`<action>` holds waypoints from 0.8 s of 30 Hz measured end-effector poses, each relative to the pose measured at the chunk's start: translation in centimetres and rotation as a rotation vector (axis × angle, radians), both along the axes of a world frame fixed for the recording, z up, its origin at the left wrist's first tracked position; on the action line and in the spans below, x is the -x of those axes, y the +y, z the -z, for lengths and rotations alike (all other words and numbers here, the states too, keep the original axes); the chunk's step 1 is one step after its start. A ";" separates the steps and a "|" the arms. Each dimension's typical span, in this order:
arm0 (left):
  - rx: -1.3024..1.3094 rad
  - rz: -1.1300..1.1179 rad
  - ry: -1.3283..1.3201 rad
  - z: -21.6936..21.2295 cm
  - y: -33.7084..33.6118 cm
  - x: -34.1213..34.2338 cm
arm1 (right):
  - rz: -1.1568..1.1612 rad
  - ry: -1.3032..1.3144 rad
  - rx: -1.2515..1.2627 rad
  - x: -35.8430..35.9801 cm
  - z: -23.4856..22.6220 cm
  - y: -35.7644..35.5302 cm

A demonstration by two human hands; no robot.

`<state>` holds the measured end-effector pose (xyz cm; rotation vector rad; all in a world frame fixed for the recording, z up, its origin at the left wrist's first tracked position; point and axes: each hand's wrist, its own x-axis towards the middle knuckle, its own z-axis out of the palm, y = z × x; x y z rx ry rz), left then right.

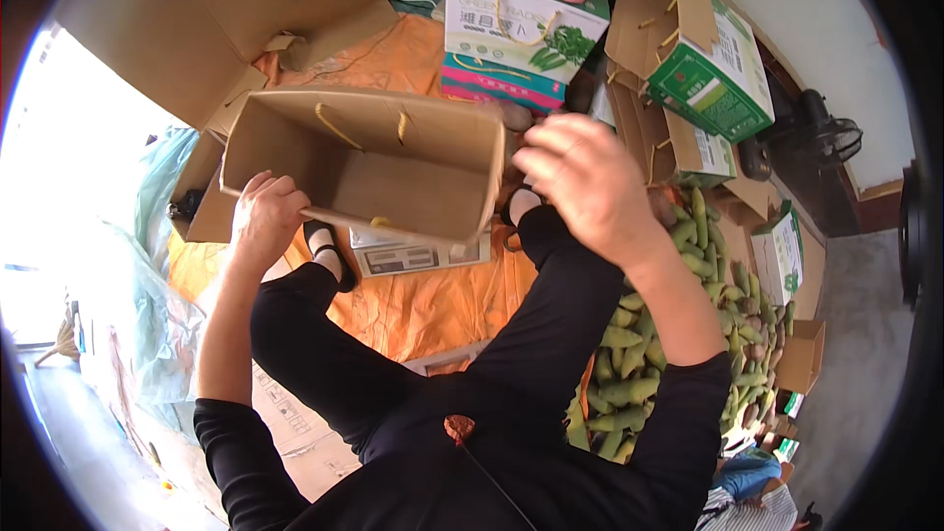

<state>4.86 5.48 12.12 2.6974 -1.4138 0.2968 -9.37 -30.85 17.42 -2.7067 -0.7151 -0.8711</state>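
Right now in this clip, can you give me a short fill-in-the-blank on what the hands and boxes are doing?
1. The left hand grips the rim of an open ____ box.
2. The right hand holds ____.
3. The green vegetables are piled on the person's ____ side.

Missing words: cardboard; nothing; right

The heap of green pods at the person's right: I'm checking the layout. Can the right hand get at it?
Probably yes: the right hand is raised beside the open brown cardboard box, and the heap of green pods lies uncovered just under that forearm.
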 end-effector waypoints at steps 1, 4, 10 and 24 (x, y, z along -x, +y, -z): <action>0.035 -0.049 0.076 0.7 -0.6 0.2 | 0.108 0.027 -0.082 0.8 -0.1 -0.6; 0.078 -0.099 0.166 2.9 -2.1 0.2 | 0.282 0.073 -0.256 3.0 1.8 -3.0; 0.024 -0.271 0.237 5.4 -6.5 1.0 | 0.589 0.166 -0.346 9.9 9.3 -7.3; -0.023 -0.170 0.372 9.3 -8.9 2.8 | 0.926 1.001 -0.617 29.1 35.3 0.7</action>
